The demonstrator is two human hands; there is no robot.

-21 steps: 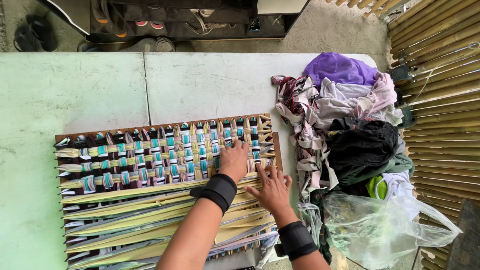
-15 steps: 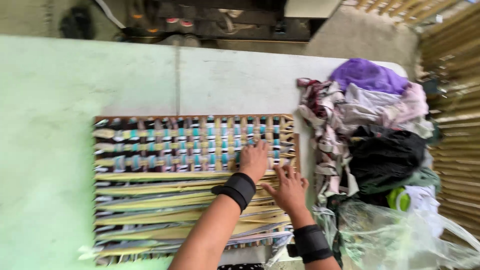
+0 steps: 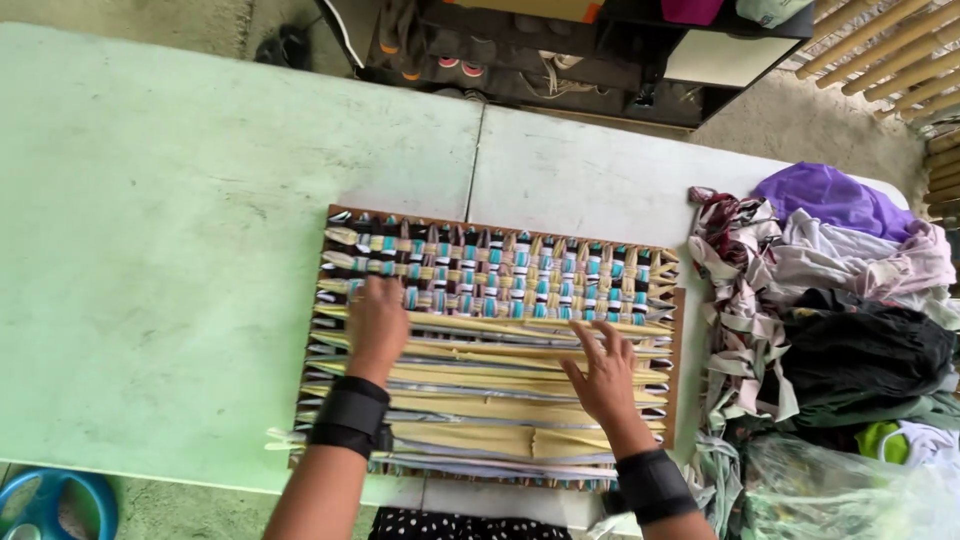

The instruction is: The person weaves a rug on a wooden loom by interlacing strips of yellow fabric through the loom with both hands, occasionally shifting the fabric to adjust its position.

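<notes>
A wooden weaving frame [image 3: 676, 340] strung with fabric strips [image 3: 500, 385] lies flat on the pale green bench [image 3: 180, 250]. The left hand [image 3: 378, 325] presses flat on the strips near the woven rows, fingers together, gripping nothing. The right hand [image 3: 603, 370] rests on the strips with fingers spread, beside a pile of cloth scraps [image 3: 830, 300].

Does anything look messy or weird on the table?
Mostly the heap of mixed fabric scraps at the right end of the pale green table: tangled, with strips drooping over the edge. On the wooden weaving frame, under the left hand and right hand, a few loose strip ends poke out at bottom left.
</notes>
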